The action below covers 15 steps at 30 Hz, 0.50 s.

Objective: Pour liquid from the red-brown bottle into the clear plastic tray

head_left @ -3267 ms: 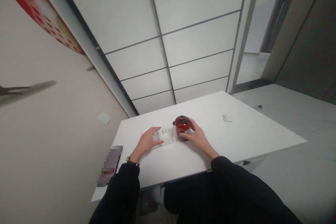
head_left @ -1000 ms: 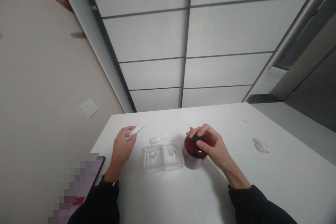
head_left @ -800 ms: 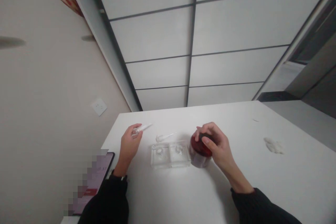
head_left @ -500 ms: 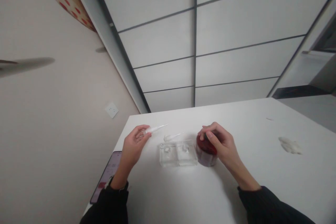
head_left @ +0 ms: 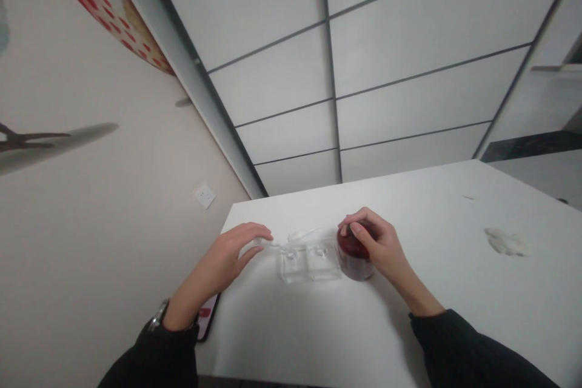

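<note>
My left hand is at the left of a clear two-part container, with a small clear pipette between thumb and fingers, its tip pointing right toward the container. My right hand grips the top of a round jar with a dark red lid, standing against the container's right side. Behind the container lies a second clear, thin-tipped piece. The container's two compartments each show a small round form at the back; their contents are hard to make out.
A phone lies at the table's left edge, partly hidden by my left forearm. On the white table, a crumpled pale item and a small thin scrap lie at the right.
My left hand has lowered and turned, and the pipette's tip now points right near the container instead of up and right. My right hand stays on the jar. The view has shifted slightly.
</note>
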Each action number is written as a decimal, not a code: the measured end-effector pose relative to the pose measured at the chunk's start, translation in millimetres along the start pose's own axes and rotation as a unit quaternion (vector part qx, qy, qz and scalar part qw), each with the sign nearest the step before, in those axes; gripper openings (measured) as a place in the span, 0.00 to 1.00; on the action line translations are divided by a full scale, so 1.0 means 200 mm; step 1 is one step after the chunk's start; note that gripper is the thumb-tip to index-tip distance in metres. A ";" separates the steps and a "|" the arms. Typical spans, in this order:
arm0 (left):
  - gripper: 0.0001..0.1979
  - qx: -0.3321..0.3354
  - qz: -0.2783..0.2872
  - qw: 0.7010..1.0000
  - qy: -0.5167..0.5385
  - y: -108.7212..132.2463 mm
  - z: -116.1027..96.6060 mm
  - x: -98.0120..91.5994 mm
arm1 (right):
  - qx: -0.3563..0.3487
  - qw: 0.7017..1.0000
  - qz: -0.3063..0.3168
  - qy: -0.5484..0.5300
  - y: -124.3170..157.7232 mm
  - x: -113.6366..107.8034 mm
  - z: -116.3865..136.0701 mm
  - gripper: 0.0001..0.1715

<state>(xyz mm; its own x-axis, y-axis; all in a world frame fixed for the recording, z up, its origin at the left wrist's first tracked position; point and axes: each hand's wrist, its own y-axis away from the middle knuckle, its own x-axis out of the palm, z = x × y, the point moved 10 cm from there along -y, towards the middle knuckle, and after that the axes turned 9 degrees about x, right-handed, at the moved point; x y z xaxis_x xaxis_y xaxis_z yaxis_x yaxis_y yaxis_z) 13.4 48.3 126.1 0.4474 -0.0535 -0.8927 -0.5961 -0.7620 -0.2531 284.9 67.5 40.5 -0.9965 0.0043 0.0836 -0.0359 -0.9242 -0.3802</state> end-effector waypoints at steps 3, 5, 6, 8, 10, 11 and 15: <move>0.14 0.032 0.005 0.999 -0.022 -0.01 -0.04 -0.02 | 0.000 1.000 -0.002 0.002 0.00 0.00 0.01 0.20; 0.13 0.052 0.010 0.998 -0.039 -0.01 -0.07 -0.04 | 0.001 1.000 -0.004 0.002 0.00 0.00 0.02 0.20; 0.13 0.064 0.016 0.997 -0.046 -0.01 -0.08 -0.05 | 0.002 1.000 -0.004 0.002 0.00 0.00 0.02 0.19; 0.12 0.092 0.033 0.994 -0.056 -0.02 -0.11 -0.04 | 0.005 1.000 -0.005 -0.001 0.00 0.00 0.01 0.19; 0.11 0.115 0.054 0.990 -0.064 -0.03 -0.14 -0.01 | 0.010 1.000 -0.006 -0.005 0.00 -0.01 0.00 0.18; 0.10 0.123 0.067 0.988 -0.069 -0.04 -0.15 0.01 | 0.013 1.000 -0.006 -0.007 0.00 -0.01 -0.01 0.18; 0.13 0.156 0.149 0.972 -0.098 -0.10 -0.17 0.11 | 0.025 1.000 -0.009 -0.014 0.01 -0.03 -0.04 0.19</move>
<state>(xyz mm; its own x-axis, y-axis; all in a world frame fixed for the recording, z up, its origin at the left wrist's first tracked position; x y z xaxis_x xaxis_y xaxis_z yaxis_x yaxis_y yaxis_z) 58.5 40.3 125.2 0.1076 -0.0943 -0.9897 -0.8663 -0.4974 -0.0468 289.5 69.6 31.3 -0.9932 0.0106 0.1155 -0.0486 -0.9422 -0.3314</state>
